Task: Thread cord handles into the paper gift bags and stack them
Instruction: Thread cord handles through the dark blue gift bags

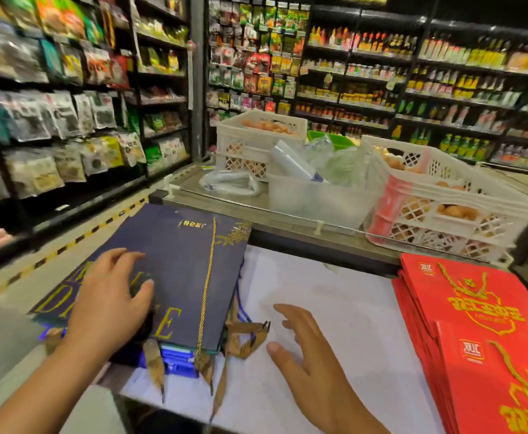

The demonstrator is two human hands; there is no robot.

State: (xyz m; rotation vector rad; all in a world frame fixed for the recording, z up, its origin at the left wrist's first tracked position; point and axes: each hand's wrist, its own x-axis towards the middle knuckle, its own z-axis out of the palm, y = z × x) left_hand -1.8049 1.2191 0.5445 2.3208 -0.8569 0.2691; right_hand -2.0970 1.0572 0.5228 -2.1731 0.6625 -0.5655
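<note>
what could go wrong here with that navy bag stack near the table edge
1. The navy bag stack overhangs the white table's left edge; the left hand pressing on it might tip or slide it off.
2. Tasselled cords dangle beside the right hand, which may snag them.

Navy bag stack [175,264] flat, gold cord [207,286] across; red bag stack [481,339] right.

Navy gift bag [175,264] with gold lettering and gold cord [207,286]; red bags [475,308] printed gold; white tabletop [334,308].
</note>
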